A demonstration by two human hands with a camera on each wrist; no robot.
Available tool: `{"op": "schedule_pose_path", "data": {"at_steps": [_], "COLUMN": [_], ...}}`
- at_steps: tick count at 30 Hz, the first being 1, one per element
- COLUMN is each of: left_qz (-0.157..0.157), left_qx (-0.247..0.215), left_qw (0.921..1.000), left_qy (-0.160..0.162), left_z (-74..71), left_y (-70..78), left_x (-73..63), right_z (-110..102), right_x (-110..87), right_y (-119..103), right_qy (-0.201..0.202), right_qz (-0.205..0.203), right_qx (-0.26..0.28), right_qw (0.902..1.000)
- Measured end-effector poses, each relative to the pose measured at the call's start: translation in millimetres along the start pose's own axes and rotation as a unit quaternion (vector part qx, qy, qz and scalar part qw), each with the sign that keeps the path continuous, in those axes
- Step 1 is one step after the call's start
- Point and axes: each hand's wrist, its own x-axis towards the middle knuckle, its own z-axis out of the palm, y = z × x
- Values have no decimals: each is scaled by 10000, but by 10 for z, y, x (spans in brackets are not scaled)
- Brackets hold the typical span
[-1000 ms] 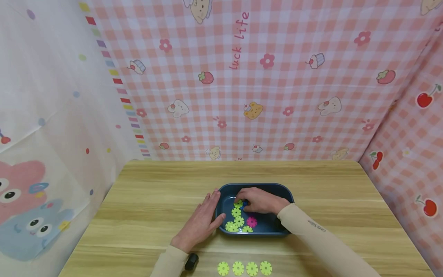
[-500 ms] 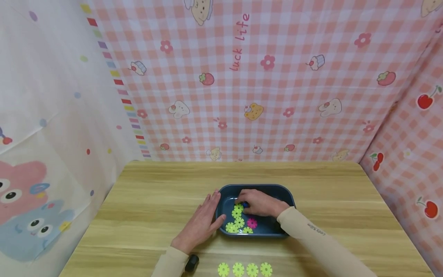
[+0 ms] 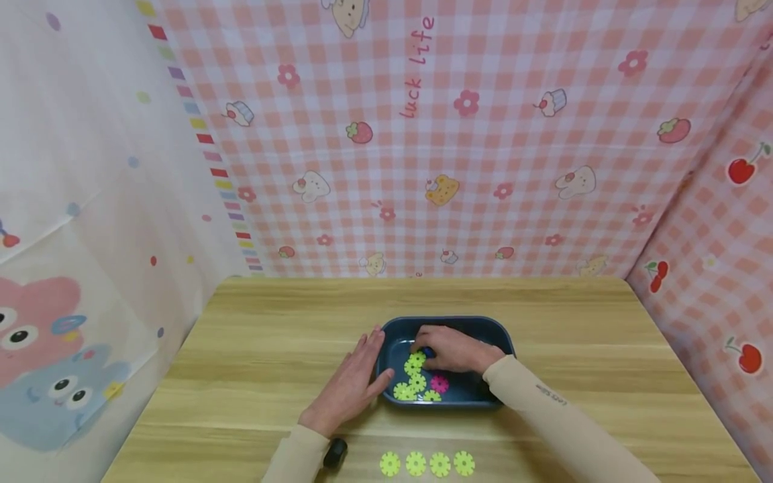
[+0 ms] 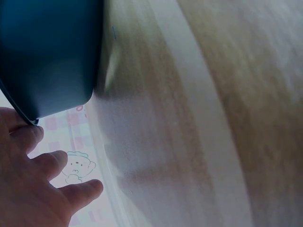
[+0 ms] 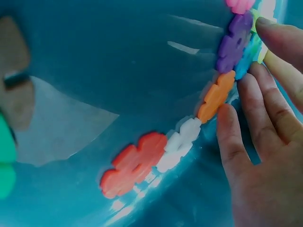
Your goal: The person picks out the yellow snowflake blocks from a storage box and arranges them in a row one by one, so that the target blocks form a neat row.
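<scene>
A dark blue tray (image 3: 471,404) holds several yellow-green notched discs (image 3: 417,383) and one magenta disc (image 3: 439,384). My right hand (image 3: 459,349) reaches inside with bent fingers, at a dark blue piece (image 3: 428,351) and the uppermost yellow-green discs. In the right wrist view the right hand's fingertips touch a cluster of flat pieces, among them a purple piece (image 5: 235,42) and an orange piece (image 5: 216,97); whether any is pinched I cannot tell. My left hand (image 3: 350,386) rests against the tray's left rim, fingers extended, as the left wrist view also shows.
Several yellow-green discs (image 3: 415,463) lie in a row on the wooden table (image 3: 272,349), in front of the tray. A red piece (image 5: 134,164) and a white piece (image 5: 180,144) lie along the tray's curve. Patterned cloth (image 3: 513,141) hangs behind.
The upper yellow-green discs in the tray have shifted slightly closer together beside the right hand's fingers. The left hand and the row on the table stay put.
</scene>
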Motion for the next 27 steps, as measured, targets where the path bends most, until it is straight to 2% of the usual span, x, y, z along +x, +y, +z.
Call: {"op": "schedule_pose_path", "data": {"at_steps": [10, 16, 27], "left_qz": [-32, -74, -59], "left_qx": [-8, -4, -28], "left_qw": [10000, 10000, 10000], "left_qy": [-39, -23, 28], "left_z": [-26, -34, 2], "left_y": [13, 7, 16], "left_x": [11, 31, 4], "right_z": [-259, -427, -467], "right_x": [-127, -267, -665], "right_y": [-29, -121, -252], "right_qy": [276, 563, 1002], "right_qz": [449, 424, 479], "right_qx": [477, 493, 689], "right_qw": [9975, 9963, 9914]}}
